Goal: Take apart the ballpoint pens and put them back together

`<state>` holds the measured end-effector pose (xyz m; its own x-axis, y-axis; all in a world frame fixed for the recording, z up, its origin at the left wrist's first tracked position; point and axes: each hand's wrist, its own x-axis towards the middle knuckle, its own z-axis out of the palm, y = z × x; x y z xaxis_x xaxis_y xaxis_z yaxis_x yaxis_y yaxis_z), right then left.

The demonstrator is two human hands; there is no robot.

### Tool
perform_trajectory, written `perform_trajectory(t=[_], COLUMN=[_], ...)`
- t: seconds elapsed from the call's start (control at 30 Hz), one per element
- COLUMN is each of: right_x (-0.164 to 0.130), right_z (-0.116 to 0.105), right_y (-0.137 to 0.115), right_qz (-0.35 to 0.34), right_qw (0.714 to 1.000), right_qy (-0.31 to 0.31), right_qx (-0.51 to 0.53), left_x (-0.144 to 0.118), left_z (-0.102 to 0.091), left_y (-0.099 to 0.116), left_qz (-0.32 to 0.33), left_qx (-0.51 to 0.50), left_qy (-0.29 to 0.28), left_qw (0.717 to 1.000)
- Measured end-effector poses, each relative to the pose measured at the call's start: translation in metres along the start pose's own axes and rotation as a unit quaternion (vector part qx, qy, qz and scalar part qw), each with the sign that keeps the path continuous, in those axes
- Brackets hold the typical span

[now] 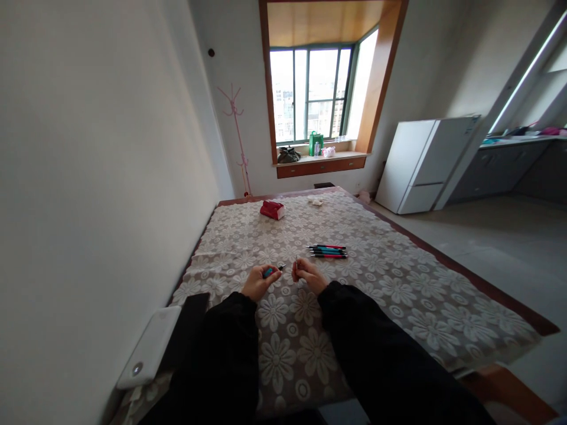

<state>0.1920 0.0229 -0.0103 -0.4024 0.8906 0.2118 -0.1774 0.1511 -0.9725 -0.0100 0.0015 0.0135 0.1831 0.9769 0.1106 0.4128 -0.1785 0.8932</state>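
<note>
My left hand (261, 280) is closed around a blue-and-black pen (268, 272), whose dark tip points right, toward my other hand. Just across a small gap, my right hand (308, 275) pinches a small, thin piece (296, 260) that stands up from the fingertips; its kind is too small to make out. Both hands are over the flowered tablecloth (291, 354). Beyond my right hand, several pens (328, 251) in blue, red and black lie side by side on the cloth.
A red tissue pack (272, 210) and a crumpled white scrap (315, 201) lie toward the far end of the table. At the near left, a white device (150, 345) sits beside a dark flat object (183, 324) by the wall.
</note>
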Motion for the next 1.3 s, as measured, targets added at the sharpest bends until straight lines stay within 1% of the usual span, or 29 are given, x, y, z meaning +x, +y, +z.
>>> perform_trajectory(t=[0.07, 0.17, 0.23, 0.3, 0.4, 0.47, 0.6, 0.77, 0.87, 0.97, 1.03, 1.07, 1.13, 1.2, 1.23, 1.27, 1.3], right_x=[0.000, 0.000, -0.001, -0.003, -0.007, -0.009, -0.010, -0.011, -0.011, -0.012, -0.012, -0.012, -0.011, -0.011, -0.011, -0.011, -0.010], right_z=[0.003, 0.008, 0.012, 0.015, 0.018, 0.019, 0.020, 0.020, 0.021, 0.022, 0.021, 0.020, 0.017, 0.014, 0.013, 0.012, 0.011], right_y=[0.004, 0.009, 0.010, 0.008, 0.002, -0.002, -0.005, -0.005, -0.005, -0.005, -0.006, -0.007, -0.010, -0.013, -0.015, -0.015, -0.016], right_qz=[0.013, 0.008, -0.007, -0.019, -0.039, -0.057, -0.080, -0.083, -0.081, -0.079, -0.076, -0.074, -0.071, -0.073, -0.074, -0.076, -0.077], right_qw=[0.999, 0.996, 0.996, 0.998, 0.997, 0.995, 0.991, 0.989, 0.988, 0.987, 0.985, 0.984, 0.983, 0.981, 0.979, 0.978, 0.977], right_qy=[0.004, 0.015, 0.026, 0.040, 0.052, 0.053, 0.059, 0.065, 0.064, 0.065, 0.071, 0.077, 0.095, 0.117, 0.127, 0.134, 0.136], right_qx=[0.040, 0.086, 0.084, 0.050, -0.032, -0.065, -0.084, -0.105, -0.115, -0.128, -0.138, -0.141, -0.140, -0.138, -0.139, -0.140, -0.142], left_x=[0.002, 0.002, 0.001, -0.001, -0.003, -0.004, -0.005, -0.006, -0.006, -0.005, -0.003, -0.003, -0.002, -0.003, -0.005, -0.006, -0.008], left_z=[0.005, 0.012, 0.017, 0.020, 0.023, 0.024, 0.027, 0.028, 0.028, 0.028, 0.028, 0.027, 0.027, 0.027, 0.027, 0.026, 0.026], left_y=[0.000, 0.001, 0.002, 0.004, 0.006, 0.007, 0.007, 0.009, 0.009, 0.006, 0.003, 0.001, -0.001, -0.001, 0.000, 0.001, 0.003], left_qz=[-0.030, -0.084, -0.114, -0.135, -0.144, -0.143, -0.142, -0.150, -0.149, -0.153, -0.157, -0.157, -0.136, -0.087, -0.057, -0.031, -0.011], left_qx=[-0.076, -0.183, -0.240, -0.281, -0.328, -0.349, -0.370, -0.384, -0.374, -0.353, -0.325, -0.301, -0.215, -0.091, -0.031, 0.017, 0.054], left_qy=[0.006, -0.002, -0.018, -0.035, -0.051, -0.056, -0.077, -0.086, -0.083, -0.097, -0.102, -0.097, -0.059, 0.001, 0.022, 0.030, 0.026], left_qw=[0.997, 0.980, 0.964, 0.950, 0.932, 0.924, 0.915, 0.907, 0.912, 0.918, 0.927, 0.936, 0.965, 0.992, 0.998, 0.999, 0.998])
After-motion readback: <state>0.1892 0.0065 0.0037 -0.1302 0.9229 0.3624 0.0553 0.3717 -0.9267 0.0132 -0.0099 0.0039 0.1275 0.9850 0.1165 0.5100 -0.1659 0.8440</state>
